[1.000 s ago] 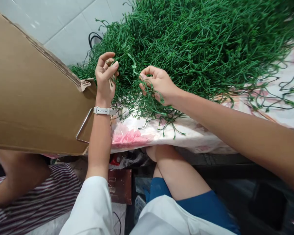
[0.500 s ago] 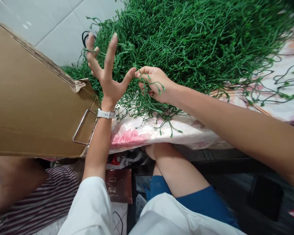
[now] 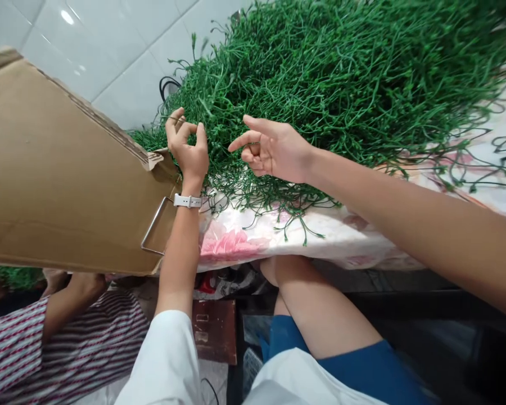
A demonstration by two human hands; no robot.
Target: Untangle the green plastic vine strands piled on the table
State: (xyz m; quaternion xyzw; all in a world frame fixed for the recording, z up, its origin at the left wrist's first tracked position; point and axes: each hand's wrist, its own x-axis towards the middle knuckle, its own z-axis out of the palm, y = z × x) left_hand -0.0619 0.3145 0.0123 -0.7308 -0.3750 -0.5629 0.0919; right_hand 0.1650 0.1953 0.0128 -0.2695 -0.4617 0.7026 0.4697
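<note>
A large heap of thin green artificial stems (image 3: pixel 320 73) with small budded tips lies in front of me. My left hand (image 3: pixel 188 147), with a white watch band (image 3: pixel 188 201) on its wrist, is raised at the heap's left end. Its fingers are bent, thumb and forefinger close together, and a thin green stem runs across the fingers. To its right, my right hand (image 3: pixel 278 147) hovers over the front of the heap. Thumb and forefinger are apart there, the other fingers loosely curled, and nothing is in it.
A cardboard box (image 3: pixel 76 180) stands close on the left, a metal wire handle (image 3: pixel 154 225) beside my left forearm. Floral cloth (image 3: pixel 236 242) covers the table. Behind is a tiled wall (image 3: pixel 109 45). Another person's striped sleeve (image 3: pixel 12 349) shows at lower left; a brown box (image 3: pixel 215 332) sits below.
My left hand has gone from widely spread fingers to bent ones and come lower. My right hand has let go of the stems it pinched and opened. The view has shifted slightly.
</note>
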